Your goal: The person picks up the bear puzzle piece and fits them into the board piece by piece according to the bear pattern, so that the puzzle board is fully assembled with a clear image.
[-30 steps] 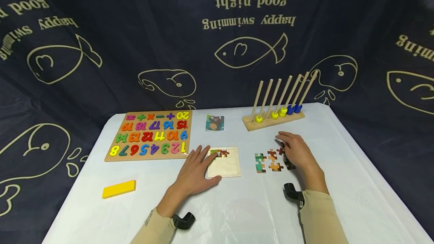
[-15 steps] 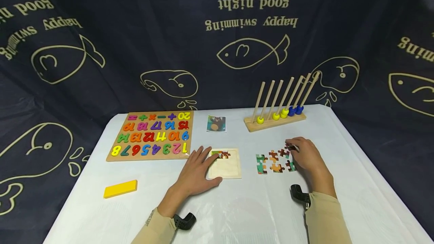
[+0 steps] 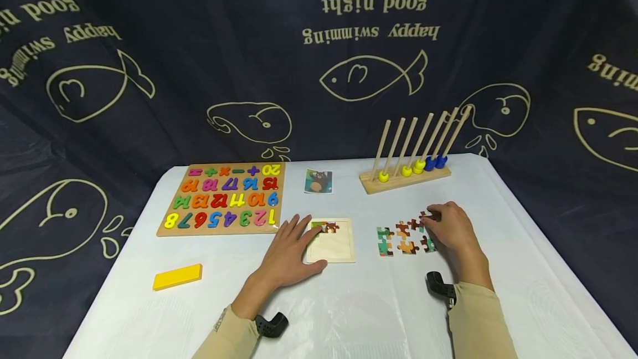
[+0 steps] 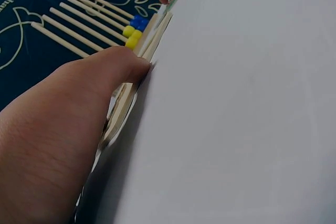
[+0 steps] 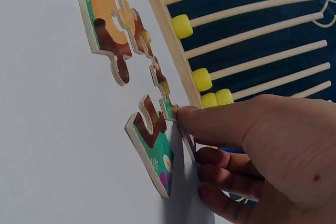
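Observation:
My left hand rests with spread fingers at the left side of a small square wooden puzzle tray. Its index fingertip touches the few jigsaw pieces laid along the tray's far edge; its thumb lies at the near edge. To the right, my right hand pinches a dark brown jigsaw piece between thumb and fingers, which partly hide it. Several loose jigsaw pieces lie in two rows beside that hand. In the right wrist view, a green and brown jigsaw piece lies just under the thumb.
A bear picture card lies beyond the tray. A number board is at the back left, and a peg abacus with yellow and blue beads stands at the back right. A yellow block lies at the left.
My right hand has shifted right and slightly nearer, uncovering loose pieces; the pinched piece appears at its fingertips. My left hand keeps its place on the tray.

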Available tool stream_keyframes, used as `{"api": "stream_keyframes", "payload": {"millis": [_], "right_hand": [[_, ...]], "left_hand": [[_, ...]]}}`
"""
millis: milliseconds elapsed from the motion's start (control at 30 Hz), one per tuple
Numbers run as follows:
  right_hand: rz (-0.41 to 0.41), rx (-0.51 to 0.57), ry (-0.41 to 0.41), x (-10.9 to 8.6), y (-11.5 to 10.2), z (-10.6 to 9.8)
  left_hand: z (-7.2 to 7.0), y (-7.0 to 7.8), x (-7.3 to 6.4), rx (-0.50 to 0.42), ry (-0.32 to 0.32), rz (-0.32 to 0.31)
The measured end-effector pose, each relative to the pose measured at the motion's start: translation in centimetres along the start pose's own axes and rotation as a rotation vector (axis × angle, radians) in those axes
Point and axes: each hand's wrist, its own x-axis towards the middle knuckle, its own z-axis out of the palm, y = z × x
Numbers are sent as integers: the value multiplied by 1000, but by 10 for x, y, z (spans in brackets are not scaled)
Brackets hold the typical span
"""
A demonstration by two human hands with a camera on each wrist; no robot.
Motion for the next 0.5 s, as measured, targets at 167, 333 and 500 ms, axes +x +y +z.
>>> {"api": "stream_keyframes", "payload": {"millis": [167, 333, 500], "right_hand": [[-1, 4, 9, 0, 1, 1], [6, -10, 53, 0, -1, 4], [38, -24, 99, 1, -3, 8]], "left_hand": [[0, 0, 0, 4, 7, 12], [1, -1, 0, 1, 11, 21], [2, -2, 1, 10, 14, 23]]}}
